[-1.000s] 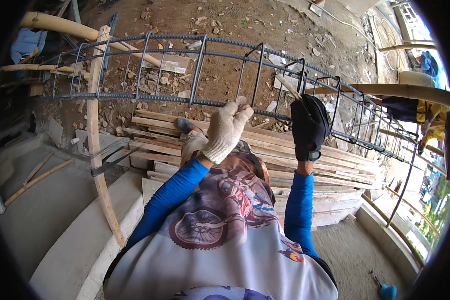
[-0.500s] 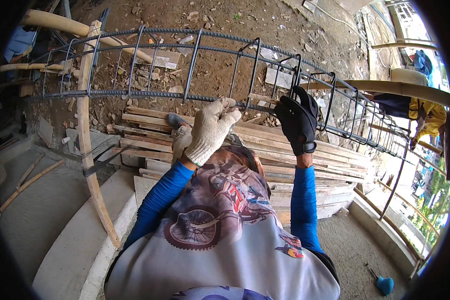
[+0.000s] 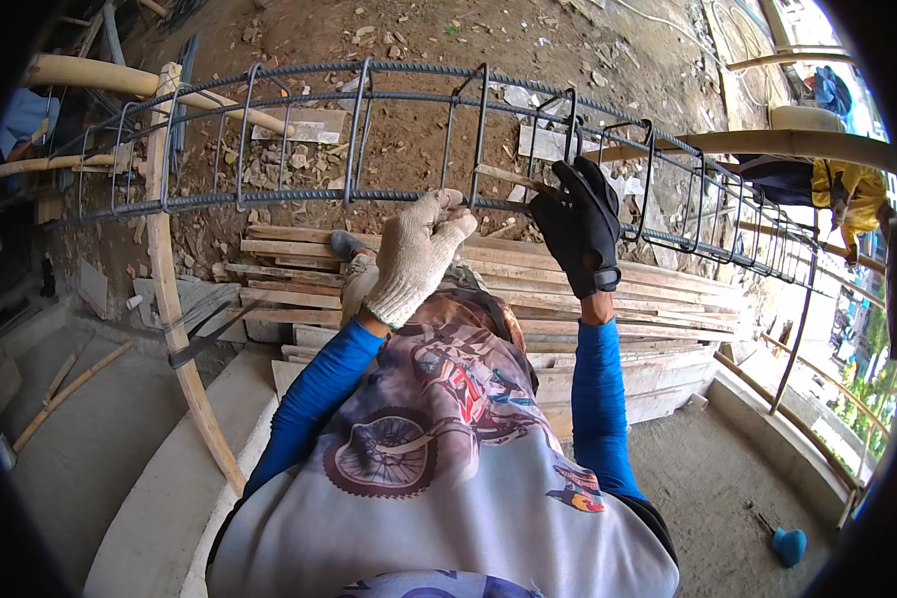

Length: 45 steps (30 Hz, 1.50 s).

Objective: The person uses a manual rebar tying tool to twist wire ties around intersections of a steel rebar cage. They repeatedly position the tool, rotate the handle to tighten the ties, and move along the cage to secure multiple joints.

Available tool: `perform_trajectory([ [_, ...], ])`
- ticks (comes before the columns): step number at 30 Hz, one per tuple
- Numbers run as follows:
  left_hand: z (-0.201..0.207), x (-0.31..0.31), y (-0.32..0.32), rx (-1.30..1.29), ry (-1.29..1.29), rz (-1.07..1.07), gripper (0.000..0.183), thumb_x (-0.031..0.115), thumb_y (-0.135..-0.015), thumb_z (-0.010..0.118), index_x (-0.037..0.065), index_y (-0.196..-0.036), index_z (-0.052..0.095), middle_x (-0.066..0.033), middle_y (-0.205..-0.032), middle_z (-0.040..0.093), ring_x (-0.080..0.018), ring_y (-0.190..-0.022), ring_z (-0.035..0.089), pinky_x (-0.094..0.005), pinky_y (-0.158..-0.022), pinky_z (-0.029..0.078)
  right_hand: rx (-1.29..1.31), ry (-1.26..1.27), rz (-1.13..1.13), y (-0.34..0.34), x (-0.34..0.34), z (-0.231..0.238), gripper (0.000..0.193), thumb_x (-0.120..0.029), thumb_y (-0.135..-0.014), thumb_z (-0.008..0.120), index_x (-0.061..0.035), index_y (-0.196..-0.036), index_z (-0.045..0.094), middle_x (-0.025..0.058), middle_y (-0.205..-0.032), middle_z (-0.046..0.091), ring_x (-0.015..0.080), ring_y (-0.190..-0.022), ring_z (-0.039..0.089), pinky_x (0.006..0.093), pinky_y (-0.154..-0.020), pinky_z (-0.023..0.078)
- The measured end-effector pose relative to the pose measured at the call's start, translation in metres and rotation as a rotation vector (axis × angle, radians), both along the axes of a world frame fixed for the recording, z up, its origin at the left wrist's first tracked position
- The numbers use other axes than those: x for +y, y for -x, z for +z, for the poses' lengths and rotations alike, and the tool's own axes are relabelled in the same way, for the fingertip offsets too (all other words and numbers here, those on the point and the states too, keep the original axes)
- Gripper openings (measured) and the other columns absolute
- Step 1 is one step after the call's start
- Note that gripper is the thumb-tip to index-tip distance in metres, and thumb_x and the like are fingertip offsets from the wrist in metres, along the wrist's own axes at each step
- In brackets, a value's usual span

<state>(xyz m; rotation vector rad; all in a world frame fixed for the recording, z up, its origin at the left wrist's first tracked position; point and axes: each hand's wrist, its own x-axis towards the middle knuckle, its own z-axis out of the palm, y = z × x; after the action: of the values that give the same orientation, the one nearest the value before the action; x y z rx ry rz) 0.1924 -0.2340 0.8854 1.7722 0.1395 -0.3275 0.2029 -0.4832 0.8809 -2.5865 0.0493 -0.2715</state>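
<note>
Left hand (image 3: 416, 249) curled, hold unclear, at one steel cage (image 3: 479, 130); right hand (image 3: 582, 225) around one stick (image 3: 508, 177)

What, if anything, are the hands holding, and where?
The right hand holds a pale stick near its right end; the left hand's grip is unclear.

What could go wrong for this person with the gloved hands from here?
The left hand is close to the lower bar of the steel cage, so it might get pinched. The pale stick in the right hand points leftward; a slip could poke the left hand. Stacked planks near the shoe might cause a trip.
</note>
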Motion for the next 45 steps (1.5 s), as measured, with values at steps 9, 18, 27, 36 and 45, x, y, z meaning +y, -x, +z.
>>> perform_trajectory([
  [9,0.034,0.037,0.004,0.014,0.347,0.380,0.024,0.010,-0.099,0.071,-0.002,-0.119,0.072,0.0026,-0.086,0.068,-0.0020,-0.068,0.056,-0.0183,-0.059,0.045,-0.119,-0.377,-0.344,0.047,-0.026,0.046,0.039,-0.005,-0.086,0.084,0.0013,-0.123,0.073,0.0153,-0.122,0.072,0.0275,-0.112,0.070,0.0363,-0.097,0.057],
  [18,0.059,0.032,0.037,0.202,0.673,0.462,0.034,0.026,-0.109,0.054,0.002,-0.129,0.068,0.0032,-0.065,0.051,-0.0050,-0.051,0.039,-0.0237,-0.044,0.028,0.039,-0.204,0.402,0.076,0.116,0.065,0.061,-0.026,-0.077,0.089,-0.0080,-0.133,0.070,0.0171,-0.119,0.075,0.0356,-0.114,0.071,0.0437,-0.098,0.056],
  [27,0.035,0.080,0.029,0.214,0.437,0.111,0.039,0.025,-0.110,0.054,-0.002,-0.136,0.063,-0.0001,-0.063,0.051,-0.0081,-0.047,0.037,-0.0251,-0.041,0.029,0.567,-0.641,0.357,0.083,0.139,0.063,0.043,-0.018,-0.086,0.082,-0.0013,-0.124,0.074,0.0193,-0.117,0.075,0.0288,-0.106,0.075,0.0375,-0.091,0.059],
  [36,0.036,0.133,0.014,0.381,1.147,0.127,0.030,0.014,-0.102,0.068,0.002,-0.130,0.067,-0.0111,-0.096,0.071,-0.0171,-0.072,0.064,-0.0315,-0.061,0.052,0.335,-0.747,0.341,0.082,0.184,0.065,0.030,-0.007,-0.090,0.074,0.0018,-0.119,0.074,0.0166,-0.127,0.074,0.0265,-0.113,0.072,0.0358,-0.099,0.057],
  [45,0.031,0.185,-0.012,0.537,1.151,0.137,0.028,0.018,-0.103,0.063,-0.001,-0.124,0.066,-0.0127,-0.100,0.072,-0.0168,-0.070,0.065,-0.0293,-0.060,0.054,0.458,-0.771,0.134,0.089,0.257,0.073,0.031,-0.018,-0.091,0.072,-0.0018,-0.117,0.075,0.0197,-0.117,0.074,0.0360,-0.107,0.070,0.0405,-0.093,0.056],
])
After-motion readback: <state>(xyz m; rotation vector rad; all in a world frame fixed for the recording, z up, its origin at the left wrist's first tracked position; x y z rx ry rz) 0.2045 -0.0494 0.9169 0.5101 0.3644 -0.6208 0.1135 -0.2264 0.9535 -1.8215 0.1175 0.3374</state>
